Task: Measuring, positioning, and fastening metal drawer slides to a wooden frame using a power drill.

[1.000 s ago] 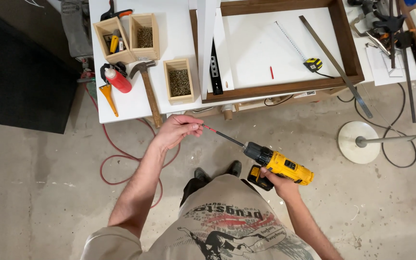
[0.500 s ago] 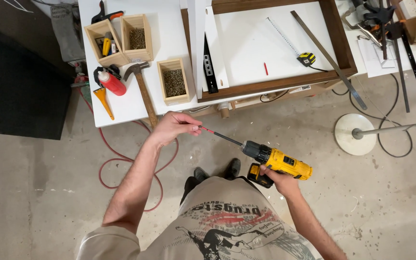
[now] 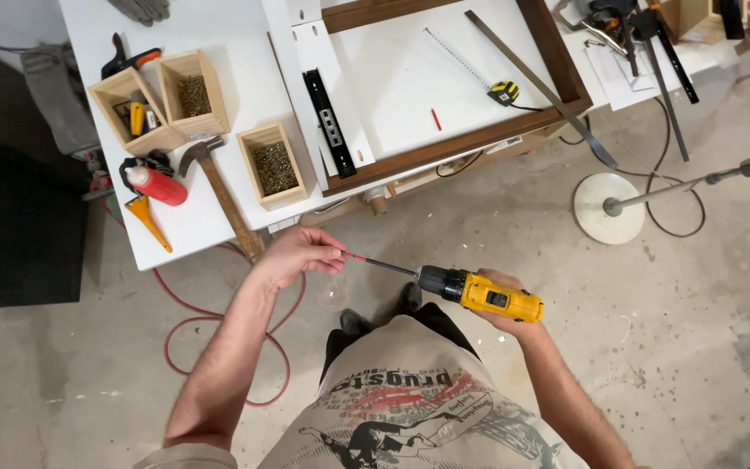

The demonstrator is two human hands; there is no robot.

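Note:
My right hand (image 3: 514, 314) grips a yellow and black cordless drill (image 3: 479, 293), held level above the concrete floor with its long bit (image 3: 384, 264) pointing left. My left hand (image 3: 299, 254) is closed around the red tip of that bit, fingers pinched at its end. Both hands hang just in front of the white workbench (image 3: 227, 113). A small wooden box of screws (image 3: 274, 165) stands on the bench edge just above my left hand, beside a hammer (image 3: 219, 193).
The bench holds two more wooden boxes (image 3: 156, 100), a red bottle (image 3: 156, 185), an orange funnel (image 3: 148, 219), a black drawer slide (image 3: 330, 122), a dark wooden frame (image 3: 479, 130), a tape measure (image 3: 503, 90) and a metal rule (image 3: 538, 85). A red hose (image 3: 191, 321) and a lamp stand base (image 3: 609, 208) are on the floor.
The view has shifted a little, so the bench sits lower and to the right. Both hands keep the same hold on the drill and its bit.

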